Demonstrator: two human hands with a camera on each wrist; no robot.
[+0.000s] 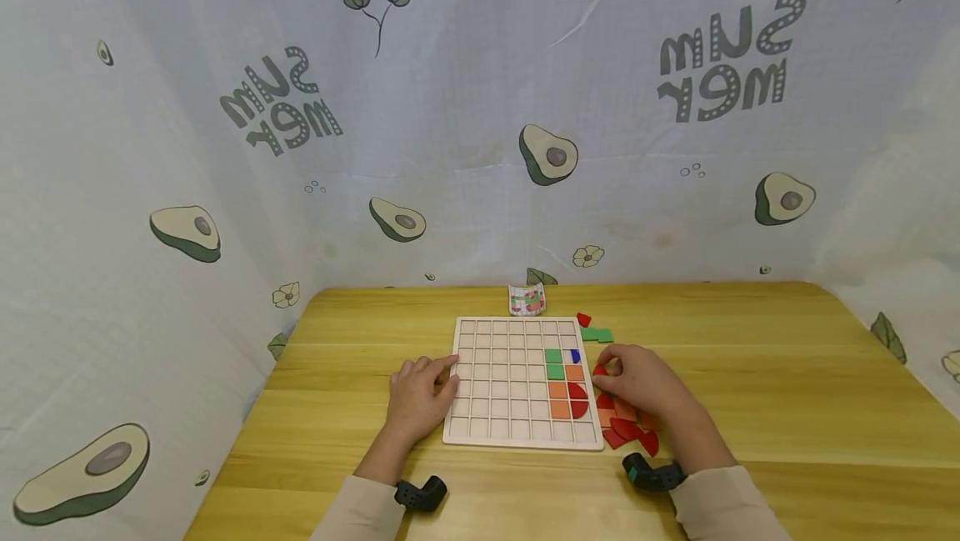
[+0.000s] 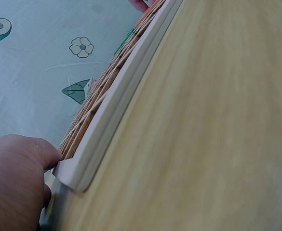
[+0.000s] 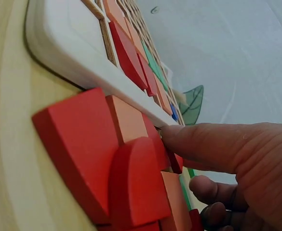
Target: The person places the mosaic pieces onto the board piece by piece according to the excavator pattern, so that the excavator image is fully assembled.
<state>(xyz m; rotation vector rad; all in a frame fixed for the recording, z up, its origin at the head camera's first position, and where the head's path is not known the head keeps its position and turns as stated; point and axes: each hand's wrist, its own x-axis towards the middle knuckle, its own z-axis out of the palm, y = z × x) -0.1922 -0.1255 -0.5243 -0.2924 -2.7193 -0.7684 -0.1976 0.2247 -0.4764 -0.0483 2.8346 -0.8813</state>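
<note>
A pale wooden grid board (image 1: 498,387) lies on the table, with green, orange, red and blue pieces in some right-hand cells. My left hand (image 1: 420,398) rests against the board's left edge, thumb and index finger touching the rim. In the left wrist view, a digit of that hand (image 2: 18,180) meets the board's corner. Just beyond the right edge, my right hand (image 1: 647,378) pinches a red curved piece (image 1: 599,370) between thumb and fingers. The right wrist view shows the thumb (image 3: 203,144) over this piece, whose far side is hidden. Below that hand lies a pile of red pieces (image 1: 625,428).
Orange pieces (image 1: 624,410) lie among the red ones, beside the board's right edge. Green pieces (image 1: 597,334) and a red piece (image 1: 583,319) lie near the upper right corner. A small patterned card (image 1: 527,300) stands behind the board, before a printed cloth (image 1: 480,107).
</note>
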